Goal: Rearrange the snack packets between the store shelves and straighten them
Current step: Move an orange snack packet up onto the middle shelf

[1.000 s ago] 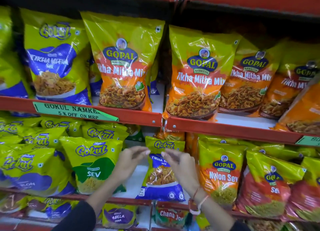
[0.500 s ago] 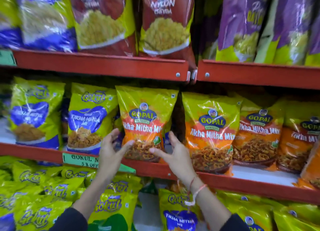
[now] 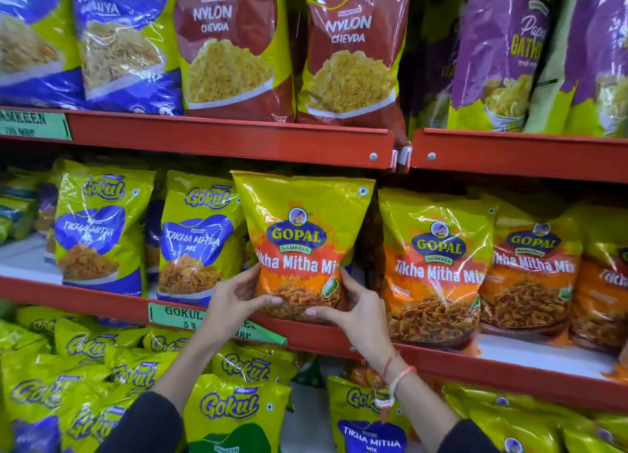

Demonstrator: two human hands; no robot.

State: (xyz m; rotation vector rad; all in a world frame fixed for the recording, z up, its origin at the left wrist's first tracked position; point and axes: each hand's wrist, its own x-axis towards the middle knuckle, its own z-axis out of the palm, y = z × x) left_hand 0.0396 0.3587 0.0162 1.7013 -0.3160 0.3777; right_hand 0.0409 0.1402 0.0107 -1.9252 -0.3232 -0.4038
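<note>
A yellow and orange Gopal Tikha Mitha Mix packet (image 3: 302,235) stands upright at the front of the middle red shelf (image 3: 102,299). My left hand (image 3: 234,299) grips its lower left corner and my right hand (image 3: 356,311) grips its lower right corner. Left of it stand two Gokul Tikha Mitha packets (image 3: 197,238), blue and green. To its right is a row of matching Gopal packets (image 3: 438,269).
The top shelf (image 3: 238,140) carries blue Nylon packets, red Nylon Chevda packets (image 3: 346,52) and purple Gathiya packets (image 3: 503,52). Below, several green Gokul packets (image 3: 234,415) lie loosely. A green price label (image 3: 176,316) hangs on the middle shelf edge.
My hands rose from the lower shelf to the middle shelf and closed on the bottom of the Gopal packet. The view tilted upward, bringing the top shelf into sight.
</note>
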